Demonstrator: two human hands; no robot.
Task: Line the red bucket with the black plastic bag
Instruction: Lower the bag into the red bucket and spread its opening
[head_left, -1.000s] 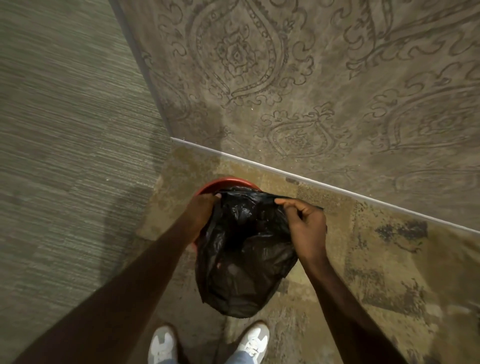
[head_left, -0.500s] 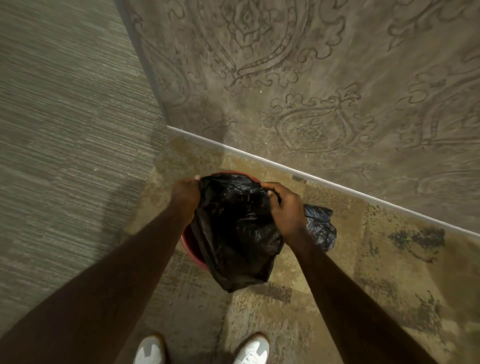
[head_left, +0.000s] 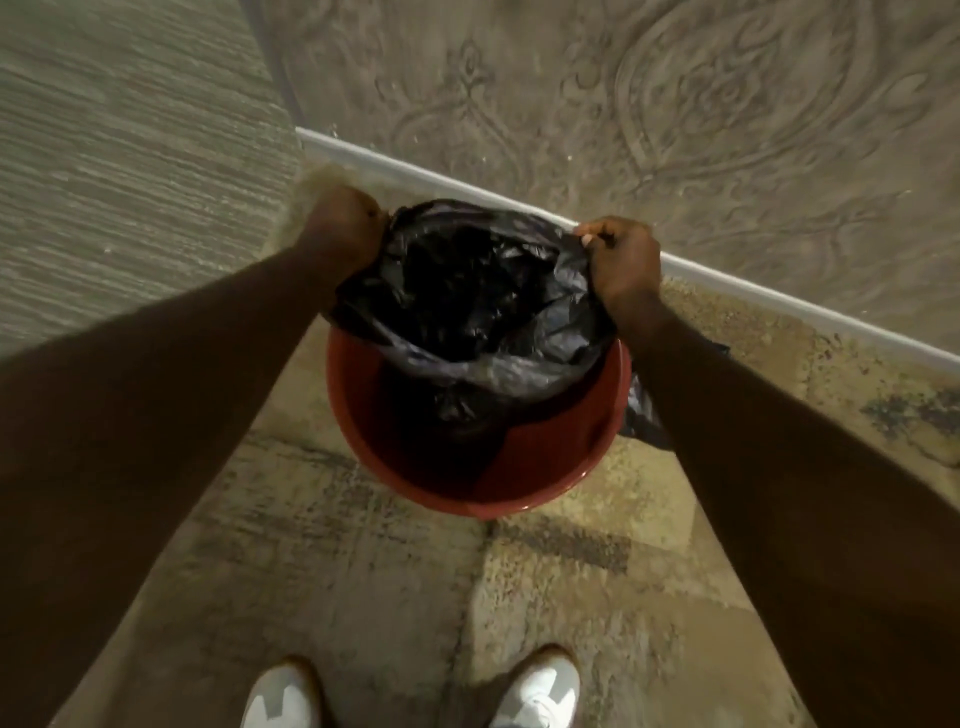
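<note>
The red bucket (head_left: 545, 467) stands on the floor in front of my feet, close to the wall. The black plastic bag (head_left: 478, 306) hangs into it with its mouth spread wide, covering the far half of the bucket; the near inner wall shows bare red. My left hand (head_left: 340, 223) grips the bag's left edge at the bucket's far left rim. My right hand (head_left: 621, 260) pinches the bag's right edge above the right rim. A fold of the bag hangs outside the bucket under my right forearm.
A patterned wall (head_left: 675, 114) with a white skirting strip (head_left: 779, 306) runs just behind the bucket. A second, striped wall (head_left: 119, 145) closes the corner on the left. My white shoes (head_left: 535, 691) stand on the worn floor near the bottom edge.
The bag was bunched and hanging outside the bucket; both hands have pulled apart, opening its mouth, and its body now hangs inside the bucket. The view has moved closer and lower.
</note>
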